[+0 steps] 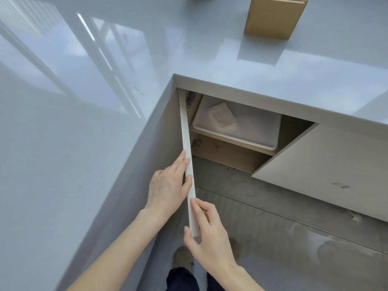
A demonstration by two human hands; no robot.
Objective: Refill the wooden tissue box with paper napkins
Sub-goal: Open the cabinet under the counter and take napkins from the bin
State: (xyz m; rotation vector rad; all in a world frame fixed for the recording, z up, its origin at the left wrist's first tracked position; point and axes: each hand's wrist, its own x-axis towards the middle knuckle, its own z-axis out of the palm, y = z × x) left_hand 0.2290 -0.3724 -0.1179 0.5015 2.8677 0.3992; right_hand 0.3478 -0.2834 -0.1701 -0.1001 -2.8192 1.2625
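Note:
The wooden tissue box (273, 16) stands upright on the grey countertop (105, 101) at the top right, far from both hands. Below the counter a cabinet door (186, 148) is swung open, seen edge-on. My left hand (168, 185) rests flat against the door's outer face, fingers over its top edge. My right hand (207, 234) pinches the door's near corner between thumb and fingers. Inside the cabinet a white tray (262, 131) on a wooden shelf holds a few folded white paper napkins (222, 116).
A second cabinet door (327, 164) on the right is also open and juts toward me. The grey floor (294, 238) lies below, with my foot (181, 257) and dark trouser legs at the bottom. The lower shelf shows specks of debris.

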